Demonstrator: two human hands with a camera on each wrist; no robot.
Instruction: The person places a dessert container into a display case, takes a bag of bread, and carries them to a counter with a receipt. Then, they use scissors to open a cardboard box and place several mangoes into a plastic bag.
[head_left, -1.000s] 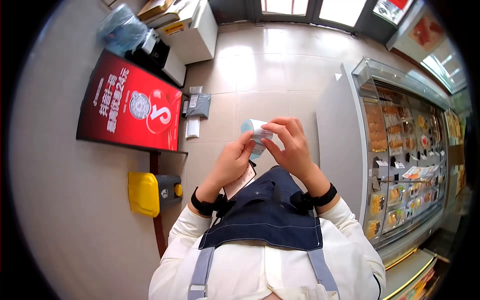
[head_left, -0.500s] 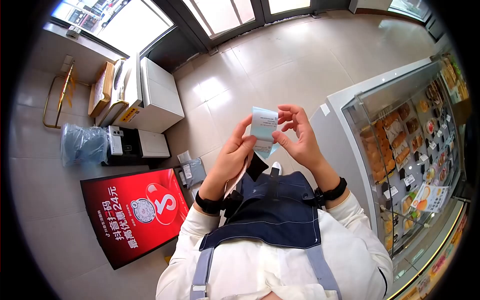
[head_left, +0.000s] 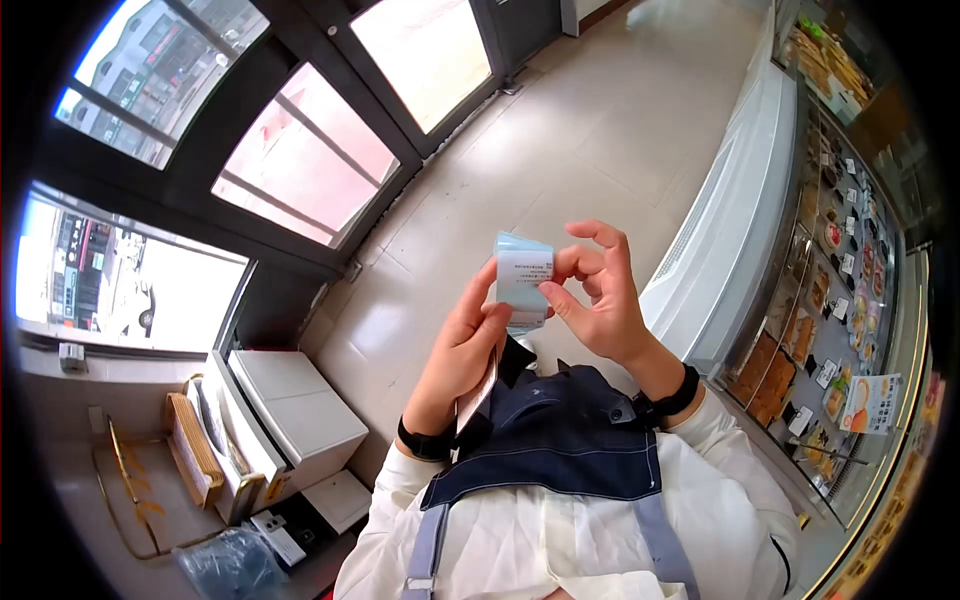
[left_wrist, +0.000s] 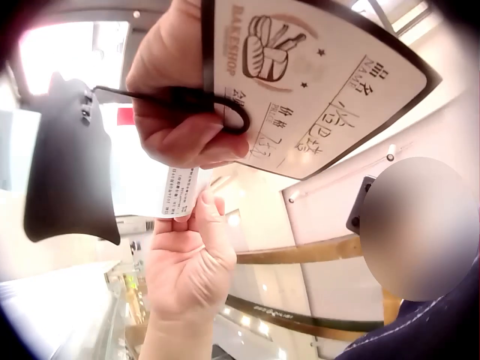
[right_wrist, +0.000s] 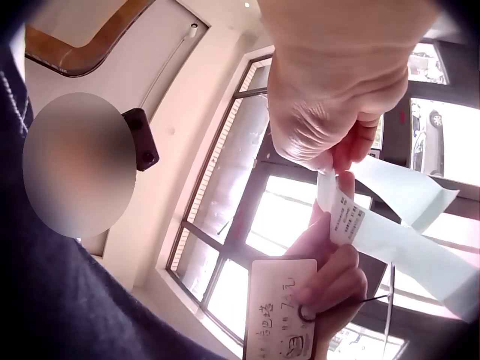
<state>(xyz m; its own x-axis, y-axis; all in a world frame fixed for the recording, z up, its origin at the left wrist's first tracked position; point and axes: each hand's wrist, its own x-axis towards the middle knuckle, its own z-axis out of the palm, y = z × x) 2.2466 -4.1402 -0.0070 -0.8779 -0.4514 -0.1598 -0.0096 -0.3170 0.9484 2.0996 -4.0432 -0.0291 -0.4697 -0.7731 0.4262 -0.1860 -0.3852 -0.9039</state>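
Between the hands is a pale blue strip of printed labels, looped over, with white printed labels on it. My left hand grips its left edge with the thumb across the front. The same hand also holds a handwritten bakery price card with a black border, plus a black cord tied to a flat black piece. My right hand pinches the strip's right edge between thumb and index finger, its other fingers raised. In the right wrist view, a loose end of the strip trails off to the right.
Glass doors with dark frames stand ahead on the left. To the right runs a glass display case of baked goods with small price tags. White cabinets and a clear plastic bag are at lower left.
The view has swung left toward the doors, and the red sign has almost left the frame. The label strip, earlier curled, is spread flatter between my hands, which both still hold it.
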